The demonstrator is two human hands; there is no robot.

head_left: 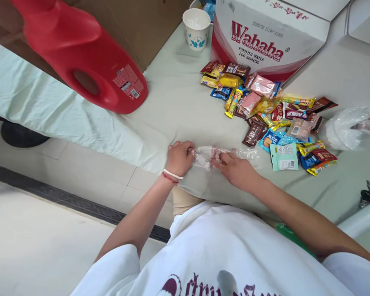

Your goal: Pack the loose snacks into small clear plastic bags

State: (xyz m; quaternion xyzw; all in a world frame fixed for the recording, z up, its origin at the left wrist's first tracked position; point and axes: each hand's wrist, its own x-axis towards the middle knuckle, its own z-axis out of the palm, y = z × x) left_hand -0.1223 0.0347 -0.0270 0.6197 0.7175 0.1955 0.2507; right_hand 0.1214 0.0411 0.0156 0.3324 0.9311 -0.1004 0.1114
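I have a clear, thin, crinkled plastic wrapper (pixel 204 156) with faint reddish patches, stretched long and narrow just inside the near edge of the pale-green cloth-covered counter (pixel 179 111). It's pinched at its left end and near its middle; the right end trails loose. I can't tell whether it's sealed.

Left hand (pixel 180 158) and right hand (pixel 236 170) pinch close together
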